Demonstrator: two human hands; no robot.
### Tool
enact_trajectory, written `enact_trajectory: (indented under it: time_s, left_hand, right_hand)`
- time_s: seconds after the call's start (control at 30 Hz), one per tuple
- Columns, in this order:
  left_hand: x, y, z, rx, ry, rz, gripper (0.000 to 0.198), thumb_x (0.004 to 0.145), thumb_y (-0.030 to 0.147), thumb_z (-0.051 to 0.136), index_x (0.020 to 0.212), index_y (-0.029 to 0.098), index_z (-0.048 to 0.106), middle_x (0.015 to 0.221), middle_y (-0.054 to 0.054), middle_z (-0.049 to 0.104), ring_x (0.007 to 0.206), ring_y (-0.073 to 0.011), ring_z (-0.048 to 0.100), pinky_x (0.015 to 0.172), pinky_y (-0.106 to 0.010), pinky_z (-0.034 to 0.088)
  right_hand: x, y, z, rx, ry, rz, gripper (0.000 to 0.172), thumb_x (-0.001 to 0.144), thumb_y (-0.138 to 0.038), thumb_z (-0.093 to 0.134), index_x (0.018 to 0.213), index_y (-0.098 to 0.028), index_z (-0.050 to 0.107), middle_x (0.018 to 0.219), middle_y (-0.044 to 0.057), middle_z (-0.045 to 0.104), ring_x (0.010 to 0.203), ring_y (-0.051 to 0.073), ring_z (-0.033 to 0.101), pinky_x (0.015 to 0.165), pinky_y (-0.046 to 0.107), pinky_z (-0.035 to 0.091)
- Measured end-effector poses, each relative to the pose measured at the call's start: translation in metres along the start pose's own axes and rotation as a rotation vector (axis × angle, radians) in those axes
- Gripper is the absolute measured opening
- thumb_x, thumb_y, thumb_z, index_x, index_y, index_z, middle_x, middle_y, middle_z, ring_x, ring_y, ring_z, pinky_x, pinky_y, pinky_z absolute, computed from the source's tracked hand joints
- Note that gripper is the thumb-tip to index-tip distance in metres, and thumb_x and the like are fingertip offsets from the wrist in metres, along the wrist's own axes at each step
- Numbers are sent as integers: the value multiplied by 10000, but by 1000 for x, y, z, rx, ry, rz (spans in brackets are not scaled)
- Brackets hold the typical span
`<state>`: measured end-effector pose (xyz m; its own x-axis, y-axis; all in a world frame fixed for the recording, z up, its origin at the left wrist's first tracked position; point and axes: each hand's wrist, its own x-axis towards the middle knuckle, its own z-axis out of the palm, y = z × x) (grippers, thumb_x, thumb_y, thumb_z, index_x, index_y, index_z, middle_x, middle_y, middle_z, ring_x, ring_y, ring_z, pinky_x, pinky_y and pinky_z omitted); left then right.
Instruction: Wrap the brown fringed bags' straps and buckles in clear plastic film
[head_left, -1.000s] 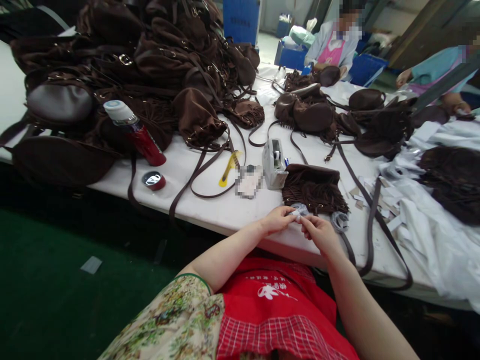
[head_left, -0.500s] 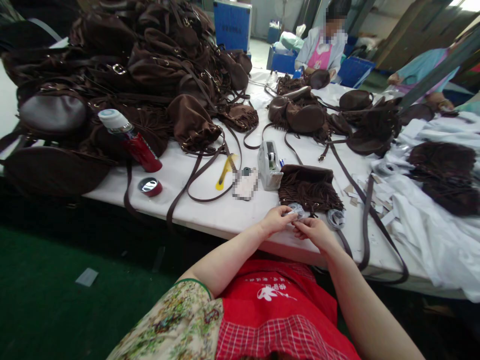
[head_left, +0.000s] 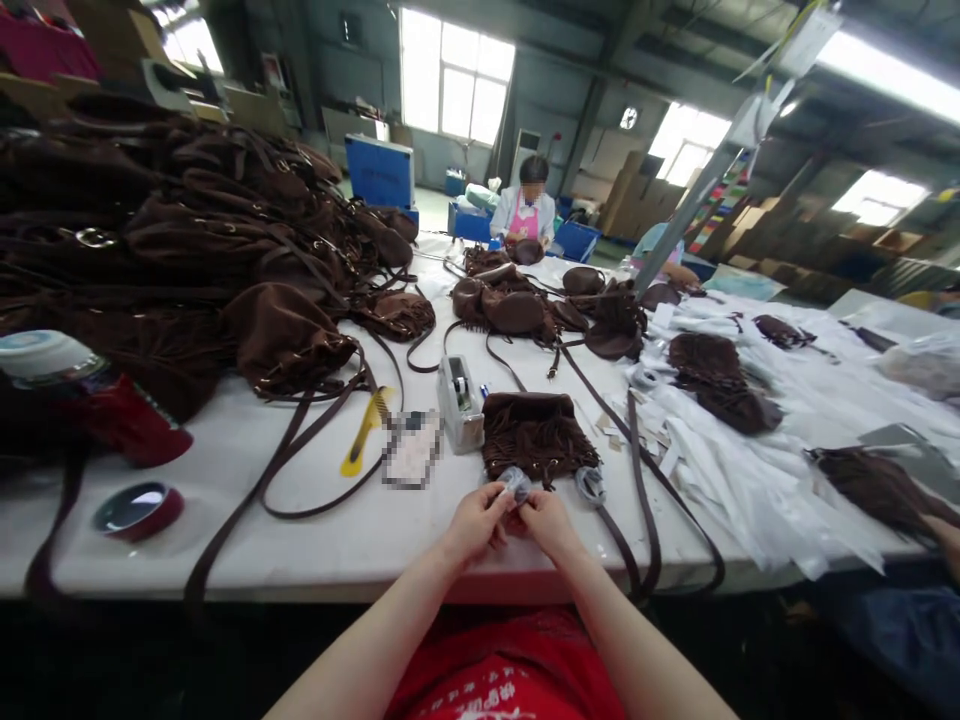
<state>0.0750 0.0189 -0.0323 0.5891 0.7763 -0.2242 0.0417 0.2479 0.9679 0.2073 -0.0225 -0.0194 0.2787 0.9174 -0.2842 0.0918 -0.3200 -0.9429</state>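
A dark brown fringed bag [head_left: 532,432] lies on the white table in front of me. Clear plastic wrapping [head_left: 514,484] covers a part at its near left corner, and my left hand [head_left: 477,518] pinches it from the left. My right hand [head_left: 546,520] has its fingers pressed together at the right side of this wrapping. A second wrapped part [head_left: 591,486] sits at the bag's near right corner, touched by neither hand. Just left of the bag stands a tape dispenser [head_left: 460,405].
Brown bags [head_left: 285,335] are heaped at the left, near a red thermos [head_left: 112,405] and its cup [head_left: 139,511]. A yellow comb [head_left: 365,435] lies beside a phone [head_left: 412,450]. White wrapping [head_left: 720,470] covers the right side. A person [head_left: 523,212] works across the table.
The view has tilted upward and shifted, showing the windows and more of the table's right side. Both hands remain at the wrapped left corner of the bag.
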Motion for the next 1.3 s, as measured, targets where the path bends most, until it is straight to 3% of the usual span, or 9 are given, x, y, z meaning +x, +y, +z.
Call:
enact_trajectory:
  time_s: [0.2, 0.37, 0.5, 0.6, 0.77, 0.9, 1.03, 1.17, 1.3]
  left_hand:
    - [-8, -3, 1, 153, 44, 130, 442, 869, 507, 482, 1142, 180, 599, 752, -18, 661, 489, -132, 575, 466, -240, 491]
    - [-26, 1, 7, 540, 76, 491, 335, 868, 225, 496, 1175, 222, 632, 1265, -76, 603, 1144, -221, 578, 1008, -362, 469]
    - [-39, 5, 3, 632, 74, 627, 334, 891, 146, 393, 1090, 204, 656, 1128, -79, 670, 1060, -178, 626, 960, -315, 509]
    - [-49, 6, -18, 653, 291, 694, 302, 915, 203, 398, 1107, 191, 630, 1133, -101, 656, 1050, -194, 629, 914, -323, 533]
    - [-49, -2, -54, 759, 635, 597, 366, 921, 300, 408, 1214, 144, 562, 1270, -152, 558, 1099, -249, 595, 878, -405, 547]
    - [-37, -16, -59, 934, 652, 491, 336, 889, 331, 460, 1090, 126, 635, 1239, -161, 568, 1162, -300, 545, 986, -500, 473]
    - [-34, -19, -53, 991, 588, 435, 292, 878, 294, 495, 1076, 133, 637, 1248, -160, 552, 1180, -287, 522, 1018, -475, 453]
    - [-38, -15, -53, 1000, 539, 391, 252, 863, 260, 525, 1048, 133, 640, 1253, -160, 537, 1191, -281, 505, 1043, -450, 433]
    - [-41, -15, -54, 990, 516, 380, 228, 857, 253, 537, 1029, 145, 643, 1261, -147, 527, 1190, -275, 499, 1048, -436, 426]
  right_hand:
    - [0, -1, -9, 165, -11, 30, 178, 624, -337, 682, 688, -173, 647, 610, 30, 666, 529, 172, 592, 482, 253, 435]
    - [-6, -11, -11, 322, -78, 16, 394, 634, -421, 708, 909, -142, 664, 861, 78, 705, 765, 196, 646, 698, 302, 496]
    - [-11, -13, -5, 312, -35, 70, 469, 520, -363, 830, 905, -153, 663, 803, 34, 691, 740, 188, 629, 687, 293, 480]
    - [-25, -25, -14, 293, -127, 97, 454, 531, -356, 827, 905, -160, 661, 797, 22, 682, 670, 169, 607, 582, 258, 447]
    - [-56, -67, -60, 278, -166, 36, 393, 619, -335, 782, 949, -152, 672, 852, 37, 685, 694, 142, 596, 632, 237, 440]
    - [-71, -84, -89, 72, -365, 98, 356, 677, -292, 731, 1005, -167, 669, 862, 23, 684, 702, 132, 600, 622, 220, 442]
    - [-71, -64, -90, -317, -533, 70, 333, 712, -235, 669, 1042, -187, 676, 836, 24, 700, 759, 170, 633, 699, 262, 489]
    - [-60, -29, -78, -376, -289, 19, 329, 646, -249, 732, 965, -178, 694, 921, 53, 706, 843, 203, 648, 754, 294, 517]
    - [-48, -8, -76, 218, -20, 327, 411, 658, -273, 785, 1007, -153, 603, 715, 20, 671, 516, 118, 591, 475, 219, 496]
